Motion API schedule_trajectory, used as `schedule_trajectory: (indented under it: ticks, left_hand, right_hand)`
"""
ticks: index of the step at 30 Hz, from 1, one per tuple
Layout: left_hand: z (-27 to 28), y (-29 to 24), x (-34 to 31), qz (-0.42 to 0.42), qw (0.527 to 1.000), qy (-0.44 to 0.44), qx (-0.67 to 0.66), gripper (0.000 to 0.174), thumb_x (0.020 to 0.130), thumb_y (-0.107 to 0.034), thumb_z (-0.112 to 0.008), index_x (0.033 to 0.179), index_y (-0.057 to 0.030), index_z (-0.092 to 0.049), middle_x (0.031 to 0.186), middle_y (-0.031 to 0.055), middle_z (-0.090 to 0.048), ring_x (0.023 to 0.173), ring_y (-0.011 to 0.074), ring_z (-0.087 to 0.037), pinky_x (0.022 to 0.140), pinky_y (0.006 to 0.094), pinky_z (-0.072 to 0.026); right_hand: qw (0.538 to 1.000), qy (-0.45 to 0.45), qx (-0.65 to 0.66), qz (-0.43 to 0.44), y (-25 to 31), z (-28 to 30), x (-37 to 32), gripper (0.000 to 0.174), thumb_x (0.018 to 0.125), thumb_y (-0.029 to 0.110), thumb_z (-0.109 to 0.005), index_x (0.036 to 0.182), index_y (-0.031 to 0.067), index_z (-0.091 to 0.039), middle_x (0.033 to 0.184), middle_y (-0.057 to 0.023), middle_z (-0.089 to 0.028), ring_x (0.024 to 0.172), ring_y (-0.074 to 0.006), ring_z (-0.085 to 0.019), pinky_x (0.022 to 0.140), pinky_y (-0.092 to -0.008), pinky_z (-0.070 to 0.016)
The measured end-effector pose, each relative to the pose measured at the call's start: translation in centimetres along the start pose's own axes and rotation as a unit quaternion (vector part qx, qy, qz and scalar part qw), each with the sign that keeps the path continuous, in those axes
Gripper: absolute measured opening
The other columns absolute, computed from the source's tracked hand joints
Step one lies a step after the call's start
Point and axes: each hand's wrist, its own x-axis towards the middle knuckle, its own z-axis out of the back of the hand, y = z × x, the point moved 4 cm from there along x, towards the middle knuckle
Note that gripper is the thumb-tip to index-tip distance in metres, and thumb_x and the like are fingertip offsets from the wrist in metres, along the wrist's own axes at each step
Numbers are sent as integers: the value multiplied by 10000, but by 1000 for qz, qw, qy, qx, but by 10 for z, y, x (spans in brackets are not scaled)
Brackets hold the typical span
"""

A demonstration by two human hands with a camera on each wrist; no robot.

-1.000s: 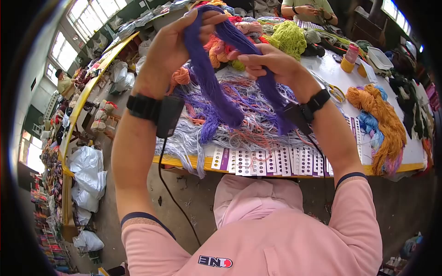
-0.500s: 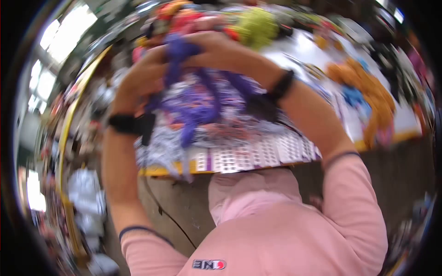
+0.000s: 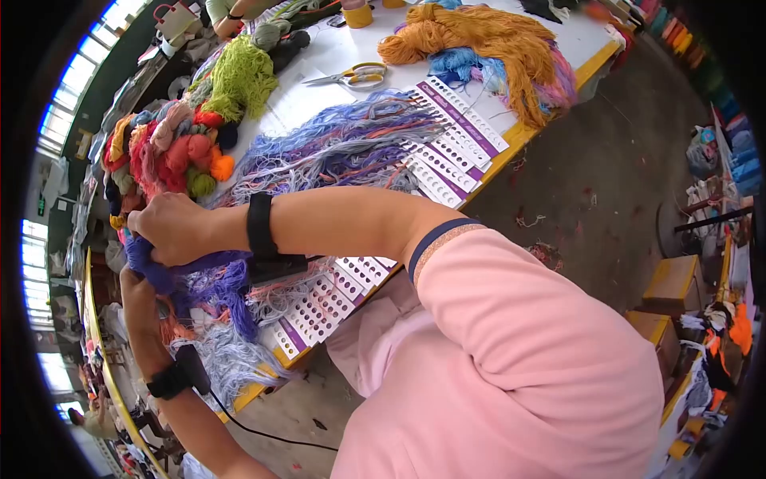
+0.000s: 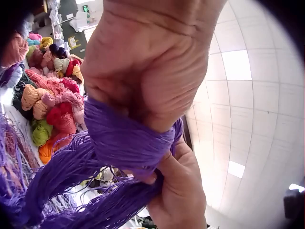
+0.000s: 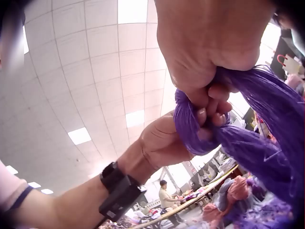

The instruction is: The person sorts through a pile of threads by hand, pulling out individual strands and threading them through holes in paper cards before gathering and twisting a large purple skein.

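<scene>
A purple yarn skein (image 4: 128, 138) is looped around the fingers of my left hand (image 4: 147, 62). From there its strands trail down to the lower left in the left wrist view. My right hand (image 5: 217, 38) grips the same skein right beside the left one, and fingertips poke through the loop there. In the head view my right hand partly covers the yarn, with the left hand (image 3: 140, 299) just below it. Both are held at the left, over the end of a spread of lilac, grey and coral strands (image 3: 335, 148).
On the white table (image 3: 319, 60) lie yellow-handled scissors (image 3: 351, 76), punched cards (image 3: 463, 132) along the front edge, a golden-orange yarn bundle (image 3: 479, 40) and lime yarn (image 3: 239, 84). Red and pink yarn balls (image 3: 179, 148) are heaped beyond my hands. Cardboard boxes (image 3: 674, 283) stand at right.
The hands were apart with the skein stretched between them; they have come together at the left, and the skein is wound around the left hand. The head view has turned.
</scene>
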Motion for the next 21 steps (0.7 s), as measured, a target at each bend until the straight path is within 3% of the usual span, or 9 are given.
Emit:
schedule_trajectory:
  ticks: [6, 11, 12, 15, 16, 17, 18, 19, 21]
  left_hand:
    - [43, 4, 1, -120, 963, 37, -237, 234, 937, -64, -572, 1146, 39, -594, 1113, 112, -634, 1051, 164, -615, 913, 260, -507]
    - [114, 52, 9, -113, 935, -121, -314, 219, 954, -27, -536, 1163, 5, -589, 1081, 100, -638, 926, 134, -620, 786, 222, -499]
    - [102, 45, 6, -144, 937, -110, -297, 213, 955, -44, -544, 1158, 5, -591, 1065, 90, -639, 895, 122, -615, 758, 210, -492]
    - [17, -24, -25, -126, 976, -118, -132, 281, 930, -127, -584, 1174, 13, -570, 1014, 43, -623, 835, 79, -591, 697, 183, -475]
    - [-16, -36, -27, -96, 982, -34, -158, 360, 903, -124, -597, 1232, 10, -539, 1001, 26, -619, 861, 83, -595, 717, 180, -480]
    - [-48, -43, -29, -140, 979, -84, -124, 430, 883, -161, -625, 1271, -7, -520, 1037, 35, -613, 902, 106, -605, 743, 207, -498]
    - [-46, -31, -26, -132, 978, -79, -144, 449, 875, -156, -634, 1287, -23, -519, 1105, 59, -610, 911, 120, -607, 738, 246, -493]
    - [-31, -30, -22, -123, 989, -66, 47, 481, 857, -145, -651, 1304, -30, -515, 1169, 76, -603, 944, 138, -601, 738, 268, -473]
    - [7, 10, -25, -123, 986, -114, -16, 655, 779, -242, -737, 1340, -17, -486, 1142, 116, -634, 963, 188, -616, 785, 312, -482]
  right_hand:
    - [995, 70, 46, 50, -9, 5, -16, 580, 699, 442, -780, 913, -63, -592, 789, -253, -654, 786, -416, -659, 698, -461, -525]
    - [990, 139, 19, -11, -46, -13, -48, 659, 722, 499, -777, 953, -77, -557, 787, -256, -653, 798, -429, -653, 708, -466, -520]
    - [981, 186, -13, -50, -37, -4, -48, 671, 727, 466, -783, 1023, -89, -547, 877, -264, -650, 880, -416, -645, 774, -447, -518]
    - [993, 2, -42, 108, -32, -8, -38, 636, 734, 425, -787, 1094, -50, -566, 1001, -250, -631, 966, -381, -626, 851, -427, -501]
    - [991, -28, 25, 126, -37, -12, -32, 624, 712, 445, -801, 1081, -11, -587, 1008, -209, -633, 959, -349, -620, 852, -416, -494]
    - [981, -51, 111, 153, -42, -22, -23, 612, 691, 464, -815, 1067, 27, -608, 1016, -168, -634, 953, -318, -614, 852, -405, -487]
    - [981, -68, 184, -1, -56, -38, -22, 494, 706, 354, -827, 1041, 52, -624, 940, -122, -645, 874, -296, -618, 817, -389, -495]
    - [960, 58, 249, -112, -49, -31, -23, 370, 751, 230, -791, 1024, 51, -618, 852, -84, -637, 781, -233, -613, 745, -342, -505]
    - [879, 86, 416, -215, -41, -26, -32, 228, 807, 99, -744, 986, 75, -604, 782, -4, -595, 674, -92, -559, 624, -256, -468]
